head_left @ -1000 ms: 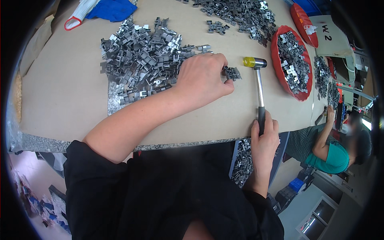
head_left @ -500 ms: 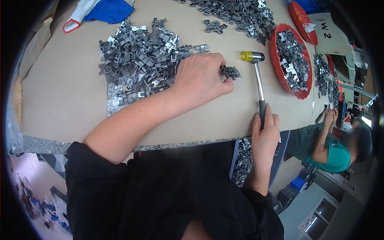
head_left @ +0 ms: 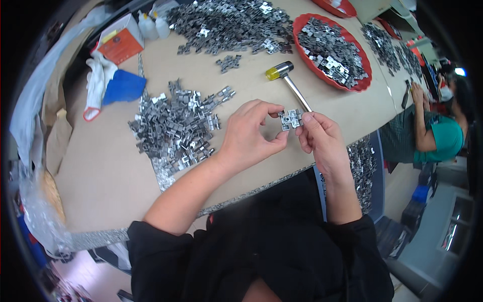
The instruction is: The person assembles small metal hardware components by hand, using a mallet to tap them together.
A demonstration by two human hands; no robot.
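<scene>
A long table [head_left: 100, 186] is covered in tan sheeting, with a speckled stone edge left exposed. On it a large red scalloped bowl [head_left: 368, 80] is set. Left of the bowl a hammer [head_left: 296, 90] is seen, its lower end hidden; whether it rests on the table cannot be told. Farther left of the bowl, a small cluster of metal clips [head_left: 229, 63] and a loose heap [head_left: 173, 128] are spread, then a white glove [head_left: 94, 85] touched by a blue cloth [head_left: 125, 87]. A broad heap [head_left: 231, 27] is piled to the bowl's upper left, well beyond which an orange-and-white box [head_left: 121, 46] is stood. Just above the bowl a second red dish [head_left: 347, 11] is placed; right of the bowl, another heap [head_left: 380, 45] is strewn.
</scene>
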